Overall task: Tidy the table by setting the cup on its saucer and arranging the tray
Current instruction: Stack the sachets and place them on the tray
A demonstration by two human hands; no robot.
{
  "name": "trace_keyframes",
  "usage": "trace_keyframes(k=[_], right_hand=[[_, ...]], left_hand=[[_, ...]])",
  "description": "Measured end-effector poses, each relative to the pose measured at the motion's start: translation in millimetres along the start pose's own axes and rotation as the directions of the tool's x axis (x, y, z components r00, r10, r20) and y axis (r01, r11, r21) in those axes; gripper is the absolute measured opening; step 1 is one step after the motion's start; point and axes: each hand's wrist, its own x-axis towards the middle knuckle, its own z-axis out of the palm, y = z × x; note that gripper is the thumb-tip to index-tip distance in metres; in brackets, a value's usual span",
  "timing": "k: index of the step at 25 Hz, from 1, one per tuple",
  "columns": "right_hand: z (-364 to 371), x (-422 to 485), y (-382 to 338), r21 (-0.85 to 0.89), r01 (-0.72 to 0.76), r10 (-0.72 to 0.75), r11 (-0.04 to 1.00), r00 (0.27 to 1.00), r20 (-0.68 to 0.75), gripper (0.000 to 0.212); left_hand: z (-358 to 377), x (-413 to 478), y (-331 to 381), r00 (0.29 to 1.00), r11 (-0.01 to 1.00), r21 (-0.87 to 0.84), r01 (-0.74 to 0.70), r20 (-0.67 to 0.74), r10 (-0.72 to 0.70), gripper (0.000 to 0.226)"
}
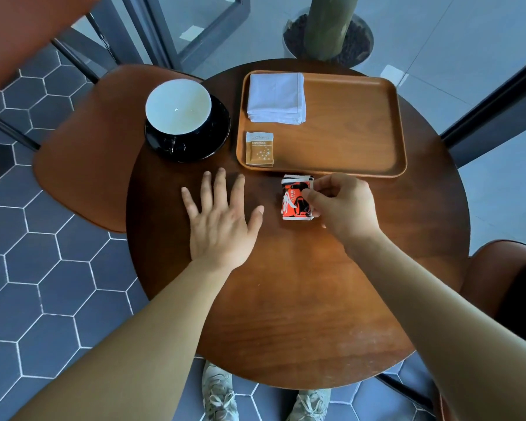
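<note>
Right hand [342, 205]: fingers curling in, thumb and fingertips pinching the right edge of a small stack of red, black and white sachets [296, 198]. The stack is lying on the bare table just beside the tray's near rim.

Left hand [222, 220]: fully open, fingers spreading, palm facing down over the tabletop, gripping nothing; whether it is pressing on the wood cannot be told.

Table [286, 299]: round, dark reddish-brown wood with visible grain and a dull sheen.

Tray [353, 129]: rectangular, rounded corners, raised lip, lighter warm wood, sitting on the far right part of the table. Inside, at its far left corner, a folded white cloth napkin [276, 98] is lying square; near its near left corner a tan and white paper sachet [259, 148] is lying flat.

Cup [178, 107]: wide, round, glossy black outside, white inside, sitting on a glossy black round saucer [216, 138] left of the tray, apart from it.

Chair seat [82, 153]: curved, reddish-brown, tucking under the table's left edge.
</note>
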Motion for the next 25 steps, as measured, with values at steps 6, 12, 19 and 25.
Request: trace_keyframes(k=[6, 12, 19, 25], right_hand=[[-1, 48, -25, -0.011, 0.014, -0.015, 1.0, 1.0, -0.025, 0.009], [1, 94, -37, -0.026, -0.102, 0.102, 0.994, 0.995, -0.02, 0.011], [6, 105, -38, -0.343, -0.121, 0.13, 0.932, 0.991, 0.005, 0.015], [-1, 100, -38, -0.425, -0.062, 0.077, 0.903, 0.997, 0.019, 0.023]], left_hand=[[3, 0, -1, 1.0, 1.0, 0.005, 0.002, -0.02, -0.002, 0.067], [6, 0, -1, 0.999, 1.0, 0.023, -0.001, -0.052, 0.002, 0.067], [6, 1, -2, 0.999, 1.0, 0.024, 0.005, -0.048, -0.004, 0.067], [3, 1, -2, 1.0, 0.999, 0.034, 0.014, -0.024, -0.014, 0.067]])
